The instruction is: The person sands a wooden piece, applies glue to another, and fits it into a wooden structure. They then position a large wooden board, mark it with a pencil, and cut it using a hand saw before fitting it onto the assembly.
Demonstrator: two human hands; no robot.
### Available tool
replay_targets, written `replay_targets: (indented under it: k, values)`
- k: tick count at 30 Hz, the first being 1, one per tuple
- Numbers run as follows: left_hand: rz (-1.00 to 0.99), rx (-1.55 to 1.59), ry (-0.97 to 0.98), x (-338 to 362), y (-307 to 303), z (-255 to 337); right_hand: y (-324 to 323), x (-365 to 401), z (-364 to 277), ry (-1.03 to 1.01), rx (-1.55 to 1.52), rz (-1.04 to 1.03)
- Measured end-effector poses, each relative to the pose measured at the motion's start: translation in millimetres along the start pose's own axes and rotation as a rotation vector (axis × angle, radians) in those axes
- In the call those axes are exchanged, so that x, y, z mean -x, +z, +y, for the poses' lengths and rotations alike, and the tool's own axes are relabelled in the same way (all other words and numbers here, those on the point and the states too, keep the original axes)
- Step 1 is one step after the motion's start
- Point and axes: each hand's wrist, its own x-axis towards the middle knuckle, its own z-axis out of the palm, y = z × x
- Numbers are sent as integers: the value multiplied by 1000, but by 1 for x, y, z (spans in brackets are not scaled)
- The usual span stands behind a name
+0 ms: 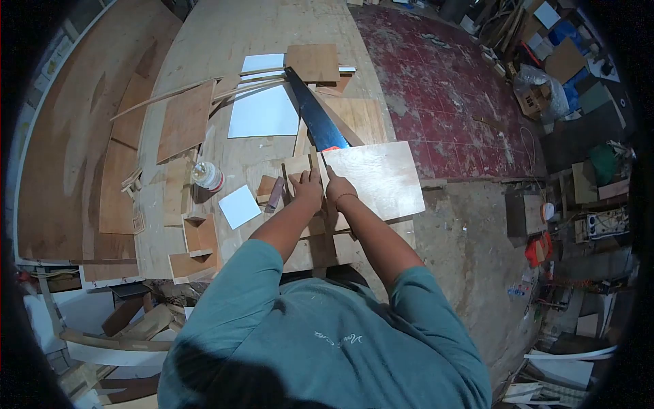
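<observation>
My left hand (308,189) rests on a small wooden piece (297,164) near the table's front edge, its fingers pointing forward and apart. Close beside it on the right, my right hand (338,188) is closed around a thin dark tool (324,160), whose tip points forward. To the right of that hand lies a pale plywood panel (381,180). Beyond both hands a handsaw (315,112) with a dark blade lies slanted, its orange handle partly hidden by the panel. A purplish block (275,194) sits left of my left hand.
On the workbench (259,20) are white sheets (264,109), thin strips, a brown board (184,121), a glue jar (207,176), a white square (240,206) and small wooden boxes (199,234). A large board (82,123) stands left; cluttered shelves line the right.
</observation>
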Motion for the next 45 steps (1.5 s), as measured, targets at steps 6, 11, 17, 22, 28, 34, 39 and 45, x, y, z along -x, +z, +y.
replay_targets:
  k: [6,11,17,22,28,34,39,45]
  values:
    - [77,47,7,-8,17,-1,5,-27,3,1,75,-69]
    - [-56,-53,-16,-7,11,3,17,-46,17,-69,27,-44]
    - [-17,27,-44,-19,28,4,17,-41,10,-77,-53,-35]
    - [-87,26,-14,-8,8,2,15,-29,9,-69,-50,-126]
    - [-51,-2,-15,-2,2,5,37,10,49,-138,-62,-79]
    - [-61,38,-10,4,-5,4,60,71,71,-116,-80,-135]
    - [-41,47,-18,3,-2,5,74,131,89,-72,-40,-138]
    - [-79,50,-10,0,-2,4,63,174,115,-135,-85,-206]
